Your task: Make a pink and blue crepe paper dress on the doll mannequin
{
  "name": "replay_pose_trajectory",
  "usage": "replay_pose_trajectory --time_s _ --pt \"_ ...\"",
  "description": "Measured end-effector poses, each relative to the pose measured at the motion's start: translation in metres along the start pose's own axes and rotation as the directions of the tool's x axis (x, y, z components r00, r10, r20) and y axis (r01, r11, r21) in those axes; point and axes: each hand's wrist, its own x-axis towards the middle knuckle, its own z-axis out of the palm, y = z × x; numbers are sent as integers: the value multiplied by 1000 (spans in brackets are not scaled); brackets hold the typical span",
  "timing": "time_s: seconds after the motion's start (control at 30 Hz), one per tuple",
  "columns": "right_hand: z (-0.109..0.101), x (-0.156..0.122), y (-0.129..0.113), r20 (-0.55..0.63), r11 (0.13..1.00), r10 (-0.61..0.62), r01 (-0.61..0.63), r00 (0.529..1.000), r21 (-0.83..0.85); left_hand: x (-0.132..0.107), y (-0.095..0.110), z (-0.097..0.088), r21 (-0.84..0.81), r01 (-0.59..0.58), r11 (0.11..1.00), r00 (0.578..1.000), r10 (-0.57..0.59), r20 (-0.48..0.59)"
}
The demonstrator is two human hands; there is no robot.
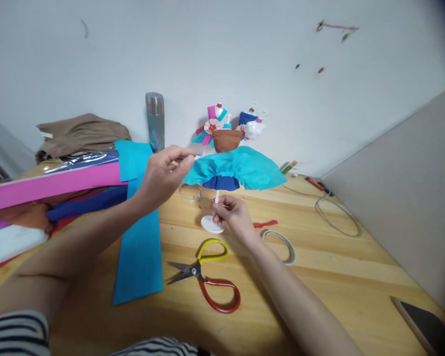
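A small figure with a gathered turquoise fabric skirt (pixel 252 168) and a dark blue piece (pixel 220 183) beneath it stands on a white stand (pixel 212 225) with a round base. My right hand (pixel 233 212) is closed around the stand's thin post, just above the base. Thumb and forefinger of my left hand (pixel 170 170) pinch the left edge of the turquoise skirt. A brown cloth piece (pixel 227 141) shows above the skirt. Open scissors (pixel 203 274) with one yellow and one red handle lie in front of the stand.
A turquoise strip (pixel 139 257) lies left of the scissors, beside piled coloured fabrics (pixel 55 185). A flask (pixel 155 121) stands by the wall. Decorated white figures (pixel 254 129) stand behind. Right are a grey ring (pixel 287 247), a cable (pixel 337 227) and a phone-like device (pixel 422 326).
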Motion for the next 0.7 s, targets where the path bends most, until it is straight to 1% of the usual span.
replay_pose_trajectory --time_s 0.07,0.1,0.13,0.17,0.2,0.23,0.27,0.3,0.33,0.37,0.4,0.47,0.5,0.53,0.57,0.6,0.63,0.67,0.7 --pt "-3 2 1 -21 999 -11 11 1000 35 -2 -7 -1 -62 92 994 996 -91 20" --pt "-6 4 2 -38 999 -21 22 999 38 -4 -12 0 -104 163 981 986 -157 62" --pt "-8 5 3 -54 999 -32 34 998 37 -8 -18 1 -156 269 950 959 -249 136" --pt "-10 6 3 -69 998 -43 46 997 38 -11 -23 3 -208 413 887 903 -370 219" --pt "-12 7 4 -82 998 -53 56 995 37 -16 -29 6 -244 557 794 821 -481 308" --pt "-12 8 5 -92 997 -60 64 994 35 -20 -34 9 -262 680 685 724 -570 387" --pt "-12 8 6 -100 997 -66 69 993 31 -23 -39 12 -247 775 581 621 -629 468" --pt "-11 7 7 -105 997 -68 71 992 26 -26 -43 16 -225 841 493 530 -666 524" --pt "-10 7 8 -109 997 -69 72 992 20 -29 -46 18 -199 875 442 473 -690 548" --pt "-9 7 9 -114 997 -69 71 991 14 -30 -48 21 -165 890 424 438 -699 566" --pt "-9 6 10 -119 998 -68 69 991 6 -31 -50 22 -123 890 440 423 -693 584" --pt "-8 6 13 -128 998 -67 67 989 -11 -32 -54 24 -11 842 540 429 -655 623" --pt "-8 6 15 -133 998 -69 67 989 -21 -32 -56 25 43 792 609 454 -635 624" --pt "-8 6 16 -138 997 -72 68 988 -31 -32 -59 25 93 733 673 492 -620 612" --pt "-8 6 18 -143 997 -76 70 987 -44 -32 -61 26 122 674 728 554 -609 568" --pt "-8 6 19 -146 996 -80 73 986 -57 -31 -64 26 116 612 783 641 -576 507" --pt "-7 6 21 -149 995 -86 76 985 -71 -30 -67 25 101 576 811 702 -554 448" --pt "-6 5 23 -149 993 -92 80 985 -85 -28 -68 23 50 533 845 781 -513 356" --pt "-5 5 25 -146 992 -99 86 984 -98 -26 -68 21 -17 486 874 848 -467 252"
